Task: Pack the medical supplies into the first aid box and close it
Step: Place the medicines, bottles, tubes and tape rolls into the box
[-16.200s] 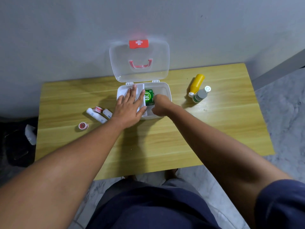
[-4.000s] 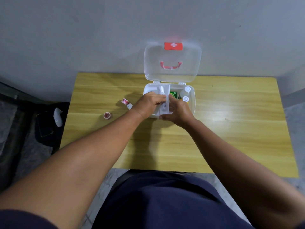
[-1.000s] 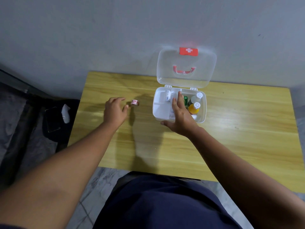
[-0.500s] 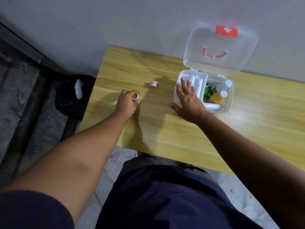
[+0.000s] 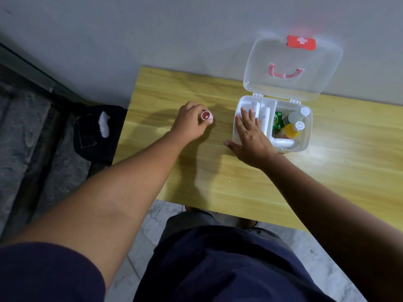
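First aid box (image 5: 304, 140) – one, clear plastic, rounded-rectangular, set on the far right part of the table against the wall. Lid (image 5: 292, 68) is hinged open and stood upright; one red clasp (image 5: 301, 42) with a white cross and one red handle (image 5: 284, 73) are seen on it.

Counted inside: two white tubes (image 5: 260, 113) in the left compartment; in the right one, one green packet (image 5: 278, 123), one clear bottle (image 5: 295, 116) with a white cap, one orange bottle (image 5: 292, 130) with a white cap, and one white wrapped roll (image 5: 283, 142) laid along the near wall.

Right hand (image 5: 250, 136) is laid flat over the box's left edge – fingers spread and extended, nothing gripped, thumb on the table.

Left hand (image 5: 189, 124) is curled around small tape rolls (image 5: 206, 117) left of the box, just above the tabletop. One red-cored roll is clearly shown at the fingertips; a second beneath it cannot be confirmed.

Table (image 5: 218, 171) – one, yellow wood-grain laminate, smooth, slightly glossy. Off its left edge, on a dark mat (image 5: 109, 140), one black phone-like slab (image 5: 86, 132) and one small white object (image 5: 104, 125) are seen. Wall behind is plain grey.
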